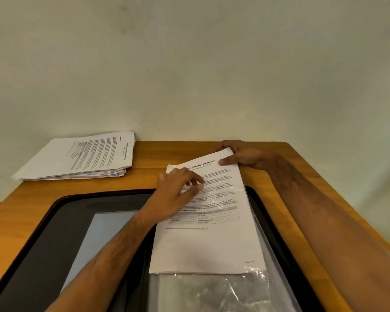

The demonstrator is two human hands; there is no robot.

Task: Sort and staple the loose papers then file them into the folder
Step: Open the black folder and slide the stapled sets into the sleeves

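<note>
- The fingers (195, 180) of the left hand (176, 192) lie loosely spread on the printed sheet, their tips resting on the lines of text in its upper half; they curl round nothing.
- The right hand (245, 155) pinches the far right corner of the same sheet, thumb on top by the heading and the other fingers tucked behind the edge.
- That sheet is the top of a thin set of papers (208, 242), which lies slightly askew on the right-hand side of an open black folder (43, 233), with its top end reaching past the folder's far rim onto the desk (144, 176).
- The heading reads "Internship Documentation"; below it are blocks of text and a small table.
- Clear plastic sleeves (212, 293) sit under the papers, crinkled and shiny, and show below the sheet's near edge and along its right side.
- On the folder's left half lies a pale blue-grey panel (99, 235), partly crossed by the left forearm.
- A thicker stack of papers (81, 157) rests at the far left corner of the desk, well apart from the hands, turned sideways and hanging a little over the edge.
- The wooden desk stands against a plain pale wall (189, 64).
</note>
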